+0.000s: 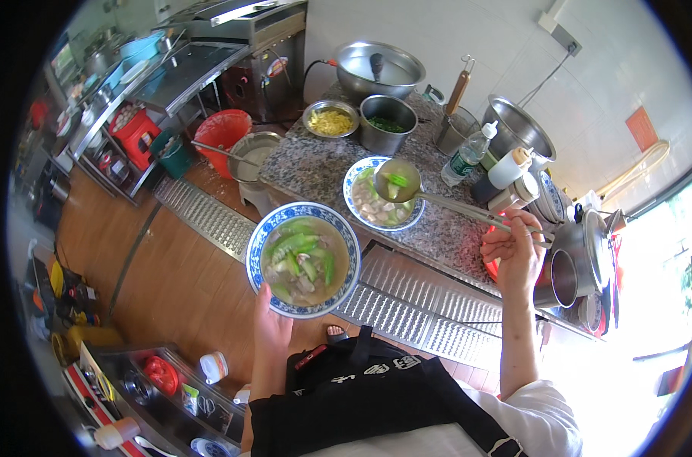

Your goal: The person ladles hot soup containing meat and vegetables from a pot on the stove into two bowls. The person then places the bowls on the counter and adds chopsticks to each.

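My left hand holds a blue-and-white patterned bowl by its near rim, thumb on the edge. Soup with green vegetable pieces and pale meat fills it. My right hand grips the handle of a metal ladle. The ladle's bowl hangs over a second blue-and-white bowl at the granite counter's front edge and carries broth with green pieces. Pale meat chunks in broth lie in that second bowl, partly hidden beneath the ladle.
On the granite counter stand a dish of yellow shreds, a pot of chopped greens, a large steel basin and squeeze bottles. Steel pots crowd the right. A red bucket is on the floor, left of the counter.
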Motion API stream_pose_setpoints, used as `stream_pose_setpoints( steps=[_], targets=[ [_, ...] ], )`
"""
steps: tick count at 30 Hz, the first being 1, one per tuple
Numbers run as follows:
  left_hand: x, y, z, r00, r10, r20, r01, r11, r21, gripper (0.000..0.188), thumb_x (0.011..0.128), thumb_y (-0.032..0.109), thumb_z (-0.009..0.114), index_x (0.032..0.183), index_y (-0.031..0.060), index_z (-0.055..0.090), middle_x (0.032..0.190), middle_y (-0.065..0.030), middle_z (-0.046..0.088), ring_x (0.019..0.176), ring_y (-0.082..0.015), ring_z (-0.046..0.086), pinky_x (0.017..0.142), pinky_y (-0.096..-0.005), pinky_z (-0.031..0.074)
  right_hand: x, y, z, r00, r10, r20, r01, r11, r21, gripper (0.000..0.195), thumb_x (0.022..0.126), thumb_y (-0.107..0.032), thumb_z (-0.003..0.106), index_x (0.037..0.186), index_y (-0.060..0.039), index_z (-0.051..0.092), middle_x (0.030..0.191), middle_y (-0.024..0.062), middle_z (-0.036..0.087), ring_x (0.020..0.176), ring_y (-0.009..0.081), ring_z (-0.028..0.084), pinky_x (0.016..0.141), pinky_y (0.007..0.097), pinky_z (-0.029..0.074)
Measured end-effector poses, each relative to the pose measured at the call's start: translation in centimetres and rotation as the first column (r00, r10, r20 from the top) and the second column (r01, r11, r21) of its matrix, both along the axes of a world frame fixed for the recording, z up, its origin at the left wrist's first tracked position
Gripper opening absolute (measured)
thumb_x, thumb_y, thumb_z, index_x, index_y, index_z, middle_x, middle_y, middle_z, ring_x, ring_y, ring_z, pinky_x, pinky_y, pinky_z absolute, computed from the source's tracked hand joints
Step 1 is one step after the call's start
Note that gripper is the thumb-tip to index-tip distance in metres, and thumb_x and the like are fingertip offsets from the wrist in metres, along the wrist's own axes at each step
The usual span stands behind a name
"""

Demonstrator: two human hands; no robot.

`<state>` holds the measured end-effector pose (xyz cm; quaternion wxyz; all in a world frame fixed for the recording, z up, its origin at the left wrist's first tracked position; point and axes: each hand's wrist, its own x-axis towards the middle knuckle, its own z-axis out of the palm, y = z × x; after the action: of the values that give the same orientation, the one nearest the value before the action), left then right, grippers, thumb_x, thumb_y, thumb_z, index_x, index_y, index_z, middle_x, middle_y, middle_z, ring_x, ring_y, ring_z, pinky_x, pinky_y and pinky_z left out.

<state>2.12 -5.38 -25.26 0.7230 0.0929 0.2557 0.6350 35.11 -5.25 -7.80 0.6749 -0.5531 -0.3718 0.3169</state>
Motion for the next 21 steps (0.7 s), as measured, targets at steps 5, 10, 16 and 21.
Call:
stream_pose_setpoints(
  steps=[5, 10, 16, 21],
  targets=[
    [-0.1, 6.5, -0.5, 0.996, -0.059, -0.069, 0.061, 0.998, 0.021, 0.048, 0.093, 0.027, 0.045, 0.132, 0.0013, 0.034, 0.133, -0.0116, 0.041, 0.121, -0.0243, 0.041, 0.101, -0.0399, 0.033, 0.6, 1.8, -2.8, 0.995, -0.089, -0.054, 0.088, 0.996, -0.02, 0.019, 0.093, -0.016, 0.043, 0.102, -0.0014, 0.051, 0.065, 0.0156, 0.061, 0.047, 0.0168, 0.058, 0.04, 0.023, 0.047],
    [-1.1, 12.6, -1.9, 0.976, -0.13, -0.175, 0.137, 0.99, 0.03, 0.051, 0.091, 0.03, 0.048, 0.132, 0.0027, 0.033, 0.131, -0.0116, 0.042, 0.12, -0.0246, 0.043, 0.098, -0.0416, 0.036, -1.1, 1.9, -4.1, 0.999, -0.052, 0.008, 0.052, 0.997, -0.059, 0.018, 0.093, -0.01, 0.041, 0.104, 0.0003, 0.051, 0.072, 0.0166, 0.062, 0.056, 0.019, 0.062, 0.049, 0.0255, 0.051],
    [-1.6, 17.6, -3.0, 0.952, -0.193, -0.238, 0.187, 0.981, -0.049, 0.048, 0.09, 0.029, 0.05, 0.13, 0.0077, 0.035, 0.13, -0.0098, 0.043, 0.118, -0.0228, 0.044, 0.093, -0.0404, 0.041, -2.4, 1.1, -5.3, 0.652, 0.1, 0.751, -0.094, 0.994, -0.051, 0.02, 0.08, 0.011, 0.048, 0.094, 0.0008, 0.059, 0.081, 0.0134, 0.062, 0.067, 0.0209, 0.063, 0.058, 0.0282, 0.051],
    [-1.6, 21.0, -3.9, 0.939, -0.266, -0.22, 0.269, 0.963, -0.016, 0.05, 0.089, 0.029, 0.052, 0.132, 0.0114, 0.033, 0.13, -0.0085, 0.042, 0.118, -0.0223, 0.044, 0.091, -0.0402, 0.043, -3.8, 0.6, -6.6, 0.622, 0.068, 0.78, -0.005, 0.997, -0.083, 0.014, 0.086, 0.005, 0.046, 0.096, 0.003, 0.056, 0.079, 0.0139, 0.063, 0.064, 0.0197, 0.063, 0.06, 0.0281, 0.051]
  ],
)
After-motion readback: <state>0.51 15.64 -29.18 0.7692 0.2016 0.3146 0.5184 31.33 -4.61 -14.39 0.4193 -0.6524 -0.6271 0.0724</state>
